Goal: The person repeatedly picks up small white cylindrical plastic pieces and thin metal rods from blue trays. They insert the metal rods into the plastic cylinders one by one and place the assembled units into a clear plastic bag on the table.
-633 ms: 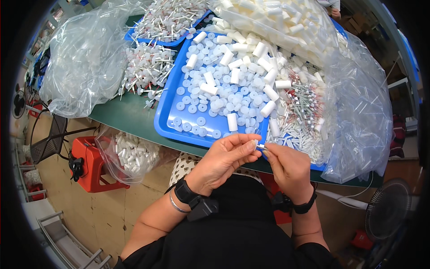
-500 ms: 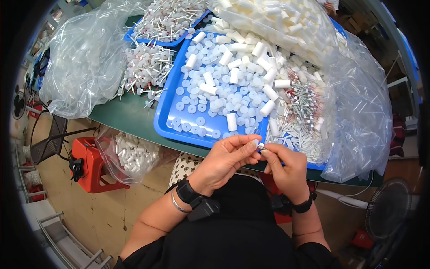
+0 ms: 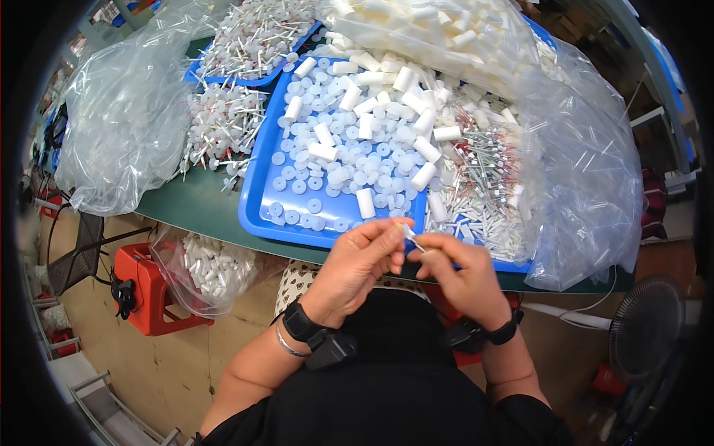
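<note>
My left hand (image 3: pixel 363 260) pinches a small whitish piece (image 3: pixel 407 230) between thumb and fingertips, just in front of the blue tray's near edge. A thin light pin (image 3: pixel 418 246) runs from that piece to my right hand (image 3: pixel 467 276), whose thumb and forefinger are closed on it. Fingers partly cover both parts, so how far the pin sits in the piece cannot be made out. Beyond my hands, the blue tray (image 3: pixel 251 212) holds many translucent discs (image 3: pixel 314 205) with centre holes and white cylinders (image 3: pixel 365 203).
Pins with red and white ends (image 3: pixel 487 160) and short white tubes (image 3: pixel 494 234) lie to the right. Assembled disc-and-stem pieces (image 3: pixel 223 123) are heaped at left. Clear plastic bags (image 3: pixel 584 163) flank the green table (image 3: pixel 178 204). Below stand a red stool (image 3: pixel 141 279) and a fan (image 3: pixel 647 327).
The whole view has shifted, with the table contents now further left. My right fingers have drawn back slightly from the left fingertips, and more of the pin shows between them.
</note>
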`<act>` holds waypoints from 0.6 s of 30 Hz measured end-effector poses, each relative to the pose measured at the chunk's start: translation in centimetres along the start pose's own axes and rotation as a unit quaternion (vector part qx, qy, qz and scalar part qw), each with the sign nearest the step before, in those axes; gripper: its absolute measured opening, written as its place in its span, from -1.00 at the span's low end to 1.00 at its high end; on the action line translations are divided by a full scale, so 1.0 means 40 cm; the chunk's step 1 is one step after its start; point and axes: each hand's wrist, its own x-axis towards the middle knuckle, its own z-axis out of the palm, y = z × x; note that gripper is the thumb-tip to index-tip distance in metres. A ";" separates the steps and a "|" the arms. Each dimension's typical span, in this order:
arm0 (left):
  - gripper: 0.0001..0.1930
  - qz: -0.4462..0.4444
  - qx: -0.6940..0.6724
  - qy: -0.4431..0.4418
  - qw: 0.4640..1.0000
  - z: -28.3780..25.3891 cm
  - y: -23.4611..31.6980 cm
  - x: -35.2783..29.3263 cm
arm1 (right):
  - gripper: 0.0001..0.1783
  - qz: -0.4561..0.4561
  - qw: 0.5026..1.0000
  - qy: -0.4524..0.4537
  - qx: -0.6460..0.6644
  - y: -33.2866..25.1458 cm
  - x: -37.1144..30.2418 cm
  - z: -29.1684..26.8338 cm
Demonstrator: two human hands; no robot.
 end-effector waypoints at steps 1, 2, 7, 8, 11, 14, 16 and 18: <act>-0.65 0.015 -0.002 0.012 1.000 -0.001 0.006 0.000 | -0.82 -0.022 1.000 0.015 -0.014 0.028 0.007 -0.029; -0.65 0.031 -0.003 0.024 0.999 0.000 0.014 0.001 | -0.82 -0.040 0.992 0.063 -0.102 0.049 0.017 -0.060; -0.66 0.049 0.006 0.035 0.998 0.003 0.023 0.001 | -0.92 -0.159 0.874 0.089 -0.451 0.110 0.061 -0.137; -0.66 0.047 0.011 0.037 0.998 0.004 0.022 0.002 | -0.95 -0.154 0.866 0.072 -0.470 0.125 0.068 -0.134; -0.65 0.043 0.021 0.043 0.998 0.008 0.019 0.003 | -0.98 -0.163 0.851 0.051 -0.497 0.136 0.076 -0.130; -0.64 0.040 0.021 0.043 0.998 0.008 0.018 0.003 | -0.98 -0.156 0.871 0.049 -0.463 0.135 0.076 -0.135; -0.65 0.047 0.023 0.049 0.997 0.008 0.019 0.001 | -0.98 -0.168 0.894 0.074 -0.410 0.126 0.070 -0.137; -0.66 0.054 0.021 0.050 0.997 0.010 0.016 0.005 | -0.95 -0.122 0.943 0.055 -0.305 0.090 0.047 -0.122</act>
